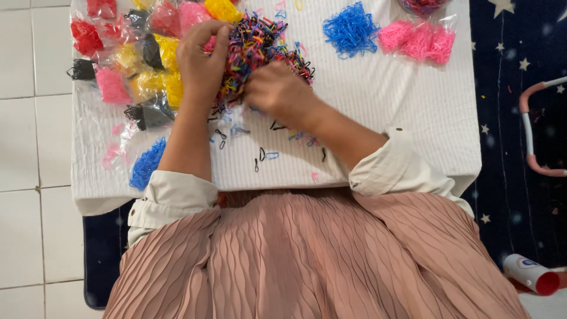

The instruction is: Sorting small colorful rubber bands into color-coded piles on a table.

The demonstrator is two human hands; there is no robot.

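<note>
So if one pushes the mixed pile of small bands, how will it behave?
The mixed pile is loose thin loops, so it would probably spread rather than slide whole. Strays on the white cloth suggest bands scatter easily. They look light and floppy.

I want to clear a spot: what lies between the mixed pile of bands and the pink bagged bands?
In the head view, a loose blue heap of bands lies between the mixed pile and the pink bags.

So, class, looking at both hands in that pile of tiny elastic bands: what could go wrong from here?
1. Both the left hand and right hand dig into the mixed-colour band pile; loose bands already lie near the table's front edge and may drop off.
2. The blue band heap sits by the left forearm and could be swept off the white cloth.
3. Mixed bands might spill into the sorted bags.
</note>
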